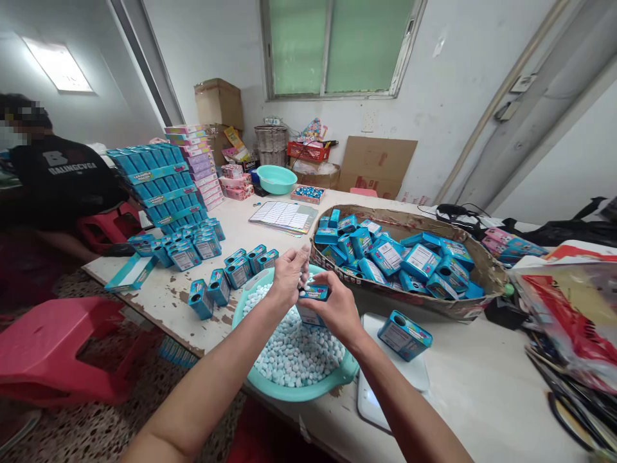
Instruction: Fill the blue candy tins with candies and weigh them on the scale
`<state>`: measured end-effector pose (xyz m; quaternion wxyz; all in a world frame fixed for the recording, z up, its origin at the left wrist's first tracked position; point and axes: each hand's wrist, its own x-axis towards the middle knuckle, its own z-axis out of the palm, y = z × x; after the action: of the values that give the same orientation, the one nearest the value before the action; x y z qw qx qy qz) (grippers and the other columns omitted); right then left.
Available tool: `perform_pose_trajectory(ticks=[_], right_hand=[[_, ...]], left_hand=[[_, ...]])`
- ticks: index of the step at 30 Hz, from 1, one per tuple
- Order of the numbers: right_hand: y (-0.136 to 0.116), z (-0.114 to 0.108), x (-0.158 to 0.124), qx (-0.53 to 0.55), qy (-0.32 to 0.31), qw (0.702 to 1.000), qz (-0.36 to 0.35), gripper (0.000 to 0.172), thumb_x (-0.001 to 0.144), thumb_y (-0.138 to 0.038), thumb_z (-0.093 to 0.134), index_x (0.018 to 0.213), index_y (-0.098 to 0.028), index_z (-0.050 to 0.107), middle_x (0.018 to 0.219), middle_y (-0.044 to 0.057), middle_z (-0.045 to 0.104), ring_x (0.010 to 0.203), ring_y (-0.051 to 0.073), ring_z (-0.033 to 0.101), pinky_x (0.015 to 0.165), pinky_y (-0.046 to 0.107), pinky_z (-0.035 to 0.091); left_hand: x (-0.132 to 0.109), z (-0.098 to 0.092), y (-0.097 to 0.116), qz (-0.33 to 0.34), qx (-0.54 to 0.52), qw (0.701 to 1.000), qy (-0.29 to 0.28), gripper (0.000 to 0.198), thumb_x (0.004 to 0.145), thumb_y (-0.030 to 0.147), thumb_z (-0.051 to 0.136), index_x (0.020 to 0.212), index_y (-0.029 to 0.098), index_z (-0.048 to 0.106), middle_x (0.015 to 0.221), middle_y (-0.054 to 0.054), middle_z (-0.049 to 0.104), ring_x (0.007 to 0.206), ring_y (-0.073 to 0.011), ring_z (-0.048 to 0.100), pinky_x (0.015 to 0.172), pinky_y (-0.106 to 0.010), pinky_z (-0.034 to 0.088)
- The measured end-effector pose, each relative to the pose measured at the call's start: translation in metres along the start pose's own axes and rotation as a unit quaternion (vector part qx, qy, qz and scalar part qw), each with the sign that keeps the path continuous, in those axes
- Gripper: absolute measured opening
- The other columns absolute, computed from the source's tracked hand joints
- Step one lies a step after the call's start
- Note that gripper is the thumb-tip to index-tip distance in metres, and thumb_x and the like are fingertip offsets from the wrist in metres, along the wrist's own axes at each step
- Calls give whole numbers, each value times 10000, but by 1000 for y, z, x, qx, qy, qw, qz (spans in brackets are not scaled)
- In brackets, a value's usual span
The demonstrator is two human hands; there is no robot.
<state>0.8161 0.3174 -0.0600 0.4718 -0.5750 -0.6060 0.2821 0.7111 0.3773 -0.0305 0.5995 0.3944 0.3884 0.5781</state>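
My right hand grips a small blue candy tin upright over a turquoise basin. Pale blue and white candies fill much of that basin. Just above the tin's top, my left hand is closed around several of the candies, some showing at its fingers. To the right, another blue tin with a round hole in its top rests on a white scale, partly hidden by my right forearm.
A long cardboard box of blue tins stands behind the scale. Left of the basin are loose tins and stacked trays of tins. Scissors lie far right. A person sits at left, near a red stool.
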Motion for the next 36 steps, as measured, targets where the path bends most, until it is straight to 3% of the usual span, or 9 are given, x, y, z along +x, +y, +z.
perform_pose_trajectory(ticks=[3, 8, 14, 20, 22, 25, 30, 33, 36], right_hand=[[1, 0, -2, 11, 25, 1000, 14, 406, 587, -369, 754, 914, -225, 563, 957, 17, 662, 850, 218, 621, 770, 328, 462], [4, 1, -6, 38, 3, 999, 4, 390, 612, -371, 739, 934, -230, 569, 964, 13, 663, 866, 217, 620, 779, 334, 469], [13, -5, -11, 91, 57, 994, 5, 437, 587, -400, 775, 932, -213, 584, 954, 27, 647, 866, 207, 608, 791, 320, 471], [11, -6, -14, 123, 46, 991, 1, 439, 563, -398, 799, 904, -197, 607, 925, 32, 643, 846, 207, 599, 764, 321, 481], [10, -18, -22, 148, 61, 987, 11, 458, 550, -394, 819, 905, -196, 605, 917, 26, 647, 832, 202, 605, 736, 311, 491], [14, -54, -45, 180, 122, 976, 28, 468, 544, -370, 842, 906, -200, 599, 907, 22, 662, 800, 192, 620, 711, 303, 502], [36, -131, -101, 128, 328, 935, 46, 465, 525, -344, 856, 884, -180, 610, 849, 25, 657, 706, 156, 602, 647, 271, 486], [49, -156, -125, 79, 383, 917, 80, 508, 479, -344, 873, 884, -173, 618, 819, 21, 649, 650, 138, 583, 594, 248, 473], [50, -155, -132, 72, 364, 923, 104, 513, 468, -354, 873, 876, -177, 617, 807, 20, 651, 652, 149, 595, 592, 255, 488]], left_hand=[[1, 2, -2, 15, -8, 1000, 13, 526, 545, 584, 754, 595, 168, 436, 468, 70, 431, 336, -26, 363, 304, -143, 198], [-4, 5, -5, 3, 16, 999, -39, 523, 572, 612, 726, 586, 164, 454, 445, 68, 418, 312, -27, 330, 292, -161, 172], [-2, -7, 4, 1, -44, 999, -3, 538, 520, 557, 784, 604, 168, 423, 467, 72, 423, 320, -19, 340, 296, -142, 148], [-2, -21, -13, -37, -69, 997, 30, 494, 580, 521, 771, 635, 166, 432, 472, 75, 416, 327, -19, 343, 298, -126, 166], [-4, -27, -19, -45, -57, 997, 38, 460, 628, 498, 752, 634, 160, 440, 469, 72, 415, 324, -21, 340, 296, -125, 171], [-6, -41, -24, -84, -40, 994, 48, 358, 750, 398, 682, 635, 149, 452, 464, 62, 413, 316, -25, 336, 291, -118, 175], [3, -62, -27, -207, -129, 965, 96, 241, 920, 243, 428, 696, 153, 445, 497, 44, 419, 344, -34, 383, 314, -95, 248], [5, -58, -34, -235, -114, 960, 104, 236, 925, 252, 427, 715, 148, 454, 531, 24, 459, 371, -40, 422, 321, -91, 265], [-3, -38, -39, -248, -95, 964, 30, 274, 916, 275, 460, 678, 143, 452, 478, 51, 401, 309, -23, 312, 291, -105, 177]])
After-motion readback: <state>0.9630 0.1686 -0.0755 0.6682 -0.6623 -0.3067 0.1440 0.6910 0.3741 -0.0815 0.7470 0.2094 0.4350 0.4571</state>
